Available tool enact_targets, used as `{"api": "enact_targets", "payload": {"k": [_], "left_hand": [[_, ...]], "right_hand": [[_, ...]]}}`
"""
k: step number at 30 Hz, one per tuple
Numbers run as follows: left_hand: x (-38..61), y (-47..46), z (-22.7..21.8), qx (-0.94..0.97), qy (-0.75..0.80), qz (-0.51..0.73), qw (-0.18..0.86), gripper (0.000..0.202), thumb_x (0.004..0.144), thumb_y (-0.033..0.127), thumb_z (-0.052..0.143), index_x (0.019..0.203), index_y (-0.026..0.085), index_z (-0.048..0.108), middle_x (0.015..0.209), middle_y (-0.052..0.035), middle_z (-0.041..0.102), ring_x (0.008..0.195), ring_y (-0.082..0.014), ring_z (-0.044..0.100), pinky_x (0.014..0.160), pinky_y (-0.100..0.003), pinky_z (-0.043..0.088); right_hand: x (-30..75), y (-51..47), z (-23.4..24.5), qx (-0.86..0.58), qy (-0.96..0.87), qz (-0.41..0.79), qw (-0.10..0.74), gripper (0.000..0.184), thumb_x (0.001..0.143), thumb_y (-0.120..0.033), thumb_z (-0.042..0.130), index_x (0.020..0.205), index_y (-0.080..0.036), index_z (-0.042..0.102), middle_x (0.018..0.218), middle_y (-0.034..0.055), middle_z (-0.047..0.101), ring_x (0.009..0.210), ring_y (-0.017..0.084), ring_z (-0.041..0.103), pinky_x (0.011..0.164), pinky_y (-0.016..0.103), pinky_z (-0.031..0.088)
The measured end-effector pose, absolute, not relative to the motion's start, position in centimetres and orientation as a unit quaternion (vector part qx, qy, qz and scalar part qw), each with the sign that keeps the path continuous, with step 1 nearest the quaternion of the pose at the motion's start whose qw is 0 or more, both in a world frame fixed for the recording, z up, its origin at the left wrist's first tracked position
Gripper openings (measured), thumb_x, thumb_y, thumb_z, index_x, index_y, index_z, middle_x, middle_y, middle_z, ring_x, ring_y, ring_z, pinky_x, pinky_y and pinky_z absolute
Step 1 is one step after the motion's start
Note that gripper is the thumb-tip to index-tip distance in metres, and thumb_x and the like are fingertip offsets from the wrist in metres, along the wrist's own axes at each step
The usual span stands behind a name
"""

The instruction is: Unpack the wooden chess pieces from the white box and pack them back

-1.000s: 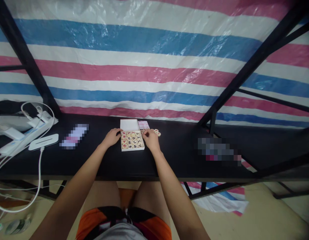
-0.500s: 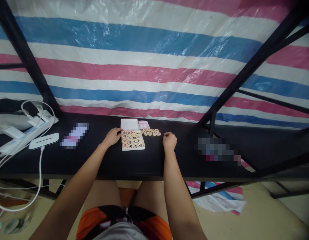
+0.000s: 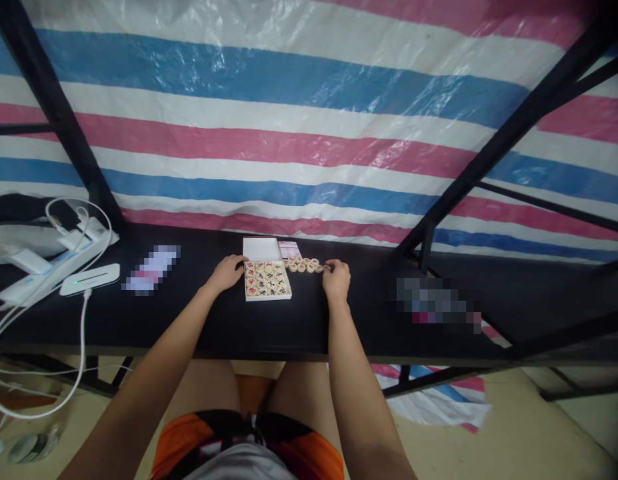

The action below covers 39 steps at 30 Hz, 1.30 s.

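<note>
A shallow white box (image 3: 269,299) on the black table holds rows of round Chinese chess pieces (image 3: 261,275), marked in red and black characters. My left hand (image 3: 227,275) is at the box's upper left edge, its fingers closed on the rim. To the right of the box lie several loose pieces (image 3: 301,267) with red characters, in two short rows. At their right end my right hand (image 3: 337,279) has thumb and fingers closed about one chess piece (image 3: 327,269), partly hidden by the fingertips.
Behind the box lie its white lid (image 3: 260,249) and a pink printed card (image 3: 289,250). A blurred phone-like object (image 3: 153,270), a white device (image 3: 90,279) and a power strip (image 3: 53,267) with cables are on the left. A pixelated item (image 3: 433,300) lies right. Black metal posts (image 3: 423,227) frame the table.
My right hand has moved a little left to the end of the loose pieces, and a piece now shows at its fingertips. The left hand stays at the box.
</note>
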State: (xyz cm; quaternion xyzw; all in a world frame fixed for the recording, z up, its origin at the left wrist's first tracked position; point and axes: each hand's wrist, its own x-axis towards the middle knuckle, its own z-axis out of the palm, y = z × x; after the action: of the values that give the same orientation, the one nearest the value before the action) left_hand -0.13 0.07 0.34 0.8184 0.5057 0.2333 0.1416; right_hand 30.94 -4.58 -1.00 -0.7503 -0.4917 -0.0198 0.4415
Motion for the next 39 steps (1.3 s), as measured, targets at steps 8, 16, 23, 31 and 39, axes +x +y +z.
{"api": "enact_targets", "payload": {"k": [8, 16, 23, 31, 39], "left_hand": [[0.0, -0.2, 0.4, 0.811, 0.513, 0.243, 0.142, 0.033, 0.085, 0.021, 0.048, 0.114, 0.019, 0.063, 0.112, -0.0084, 0.064, 0.106, -0.0221, 0.058, 0.097, -0.035, 0.042], [-0.1, -0.1, 0.4, 0.816, 0.503, 0.246, 0.141, 0.033, 0.085, 0.019, 0.047, 0.114, 0.018, 0.063, 0.111, -0.0083, 0.064, 0.105, -0.0214, 0.058, 0.097, -0.035, 0.042], [-0.2, 0.0, 0.4, 0.818, 0.506, 0.238, 0.135, 0.033, 0.085, 0.02, 0.046, 0.114, 0.018, 0.062, 0.11, -0.0085, 0.064, 0.104, -0.0216, 0.058, 0.097, -0.035, 0.043], [-0.2, -0.2, 0.7, 0.816, 0.511, 0.236, 0.135, 0.033, 0.085, 0.021, 0.047, 0.114, 0.019, 0.063, 0.112, -0.0086, 0.063, 0.104, -0.022, 0.058, 0.097, -0.035, 0.043], [0.0, -0.3, 0.8, 0.813, 0.514, 0.234, 0.139, 0.033, 0.085, 0.019, 0.047, 0.114, 0.019, 0.063, 0.11, -0.0086, 0.064, 0.104, -0.0223, 0.058, 0.096, -0.036, 0.043]], "right_hand": [[21.1, -7.2, 1.9, -0.432, -0.815, 0.009, 0.386, 0.017, 0.086, -0.022, 0.048, 0.09, -0.021, 0.064, 0.093, 0.0065, 0.063, 0.095, 0.02, 0.055, 0.091, 0.034, 0.041], [18.1, -8.7, 2.5, -0.345, -0.89, -0.009, 0.298, 0.023, 0.091, -0.032, 0.047, 0.081, -0.02, 0.064, 0.085, 0.006, 0.062, 0.087, 0.019, 0.055, 0.084, 0.033, 0.043], [17.9, -8.7, 1.9, -0.371, -0.881, 0.008, 0.294, 0.016, 0.089, -0.03, 0.051, 0.081, -0.021, 0.061, 0.083, 0.0033, 0.059, 0.078, 0.016, 0.056, 0.073, 0.026, 0.044], [21.2, -7.4, 2.2, -0.444, -0.772, 0.049, 0.451, 0.015, 0.089, -0.029, 0.048, 0.087, -0.021, 0.06, 0.089, 0.0049, 0.062, 0.086, 0.016, 0.058, 0.081, 0.028, 0.045], [26.7, -4.8, -0.4, -0.62, -0.629, 0.104, 0.457, 0.013, 0.078, -0.028, 0.057, 0.07, -0.018, 0.061, 0.074, 0.0028, 0.064, 0.069, 0.017, 0.057, 0.074, 0.031, 0.044]]}}
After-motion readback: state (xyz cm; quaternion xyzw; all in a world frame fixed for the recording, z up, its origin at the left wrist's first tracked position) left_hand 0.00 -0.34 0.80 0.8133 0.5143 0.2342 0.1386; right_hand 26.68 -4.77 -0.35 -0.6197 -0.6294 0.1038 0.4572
